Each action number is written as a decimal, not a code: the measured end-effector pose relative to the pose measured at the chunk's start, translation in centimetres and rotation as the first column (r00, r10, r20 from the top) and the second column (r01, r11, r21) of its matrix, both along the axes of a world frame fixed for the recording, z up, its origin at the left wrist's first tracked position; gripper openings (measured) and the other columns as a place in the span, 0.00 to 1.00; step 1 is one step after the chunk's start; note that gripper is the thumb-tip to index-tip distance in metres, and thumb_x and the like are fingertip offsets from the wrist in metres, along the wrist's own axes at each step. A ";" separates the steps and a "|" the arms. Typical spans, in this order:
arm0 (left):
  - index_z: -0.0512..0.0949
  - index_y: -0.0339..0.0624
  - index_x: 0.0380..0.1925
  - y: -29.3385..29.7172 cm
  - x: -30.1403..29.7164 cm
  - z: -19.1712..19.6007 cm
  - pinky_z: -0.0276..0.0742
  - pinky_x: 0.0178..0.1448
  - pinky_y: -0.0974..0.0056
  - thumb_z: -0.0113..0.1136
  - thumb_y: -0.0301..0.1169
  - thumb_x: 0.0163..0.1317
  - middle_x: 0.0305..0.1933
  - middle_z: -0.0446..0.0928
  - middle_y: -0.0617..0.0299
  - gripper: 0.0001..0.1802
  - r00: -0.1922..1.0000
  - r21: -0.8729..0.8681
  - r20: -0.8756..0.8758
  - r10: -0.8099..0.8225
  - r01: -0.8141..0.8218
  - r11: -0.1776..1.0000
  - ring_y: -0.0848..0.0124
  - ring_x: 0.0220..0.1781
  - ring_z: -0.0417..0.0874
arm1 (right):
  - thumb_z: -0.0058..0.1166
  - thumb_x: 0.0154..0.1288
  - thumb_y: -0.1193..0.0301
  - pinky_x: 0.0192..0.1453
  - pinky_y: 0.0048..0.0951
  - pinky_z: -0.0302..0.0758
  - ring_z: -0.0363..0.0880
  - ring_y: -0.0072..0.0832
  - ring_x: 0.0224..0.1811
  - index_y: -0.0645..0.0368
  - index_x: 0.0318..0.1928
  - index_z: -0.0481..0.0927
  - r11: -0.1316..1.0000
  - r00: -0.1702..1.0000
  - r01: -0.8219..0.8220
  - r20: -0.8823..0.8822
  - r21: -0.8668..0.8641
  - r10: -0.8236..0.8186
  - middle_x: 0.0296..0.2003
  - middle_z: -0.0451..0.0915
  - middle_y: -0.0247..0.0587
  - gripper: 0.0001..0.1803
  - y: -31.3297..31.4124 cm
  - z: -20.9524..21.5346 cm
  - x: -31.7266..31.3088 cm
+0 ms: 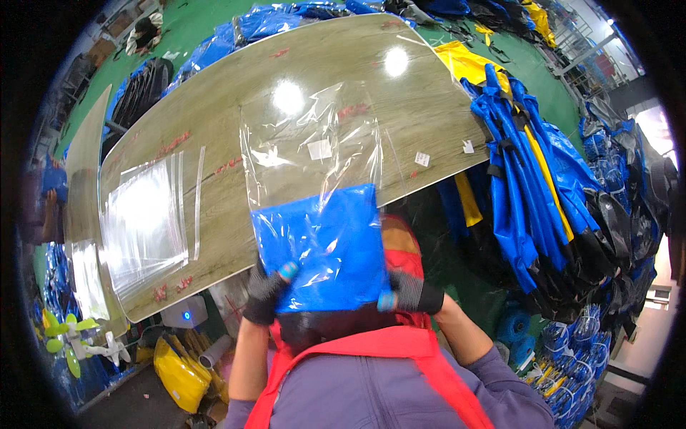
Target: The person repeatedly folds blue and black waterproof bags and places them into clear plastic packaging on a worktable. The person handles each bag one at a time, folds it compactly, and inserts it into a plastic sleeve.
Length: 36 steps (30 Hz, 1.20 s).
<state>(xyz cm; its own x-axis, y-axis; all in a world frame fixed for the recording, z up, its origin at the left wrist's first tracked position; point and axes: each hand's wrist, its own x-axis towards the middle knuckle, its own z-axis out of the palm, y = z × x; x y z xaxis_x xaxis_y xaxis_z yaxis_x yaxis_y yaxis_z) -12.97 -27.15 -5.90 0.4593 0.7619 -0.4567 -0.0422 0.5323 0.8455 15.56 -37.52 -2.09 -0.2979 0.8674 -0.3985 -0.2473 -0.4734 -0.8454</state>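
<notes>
In front of my body a folded blue sheet-like item [325,247] with a black lower edge sits in the near end of a clear plastic bag [311,154]. The bag's far part lies flat on the table. With the thumb on top, my left hand [266,292], in a dark fingerless glove, grips the left lower side of the blue item. My right hand [411,292], gloved likewise, pinches its right lower corner. Fingers beneath the item are hidden on both sides.
A stack of clear plastic bags [146,218] lies on the wood-patterned table [214,107], left of me. Blue, yellow and black sheet goods [514,179] hang over at the right. Below left are a small green fan [70,332] and a yellow bundle [179,375].
</notes>
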 end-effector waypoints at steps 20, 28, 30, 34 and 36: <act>0.63 0.38 0.65 -0.2 0.2 -0.5 0.68 0.64 0.60 0.64 0.42 0.60 0.65 0.68 0.58 0.37 0.981 0.044 -0.152 -0.123 0.131 0.990 0.66 0.62 0.71 | 0.66 0.57 0.56 0.64 0.36 0.69 0.71 0.30 0.59 0.61 0.65 0.65 0.954 0.949 0.279 -0.124 -0.109 -0.291 0.57 0.74 0.42 0.40 2.9 0.8 -0.1; 0.72 0.41 0.55 -0.9 0.3 -1.8 0.73 0.55 0.63 0.60 0.42 0.63 0.53 0.75 0.60 0.24 0.993 0.127 0.035 -0.109 0.104 0.986 0.70 0.52 0.76 | 0.66 0.56 0.55 0.54 0.31 0.75 0.77 0.27 0.49 0.62 0.58 0.72 0.963 0.966 0.259 -0.009 -0.074 -0.260 0.48 0.80 0.40 0.35 2.7 -1.4 1.1; 0.71 0.41 0.57 -0.6 0.3 -1.5 0.73 0.58 0.61 0.60 0.42 0.62 0.55 0.75 0.57 0.26 0.979 0.168 0.188 -0.072 0.040 0.985 0.67 0.57 0.74 | 0.66 0.57 0.54 0.52 0.31 0.76 0.78 0.26 0.47 0.62 0.57 0.74 0.976 0.970 0.208 0.116 0.060 -0.214 0.46 0.81 0.39 0.33 2.5 -2.4 1.0; 0.66 0.36 0.61 0.5 0.4 -0.8 0.73 0.60 0.59 0.61 0.44 0.61 0.57 0.74 0.56 0.33 0.993 -0.093 0.068 0.094 -0.087 0.992 0.64 0.56 0.76 | 0.65 0.58 0.52 0.49 0.30 0.76 0.78 0.26 0.44 0.62 0.56 0.74 0.995 0.991 0.028 0.126 0.098 -0.041 0.44 0.81 0.40 0.33 2.4 -2.8 0.2; 0.70 0.38 0.58 0.7 0.5 -0.6 0.73 0.60 0.60 0.66 0.46 0.57 0.56 0.74 0.55 0.33 0.975 0.029 -0.099 -0.197 0.201 0.979 0.67 0.56 0.76 | 0.64 0.58 0.53 0.51 0.31 0.76 0.78 0.26 0.46 0.62 0.56 0.74 0.968 0.956 0.234 0.161 0.094 -0.247 0.45 0.81 0.41 0.33 2.6 -2.1 -0.1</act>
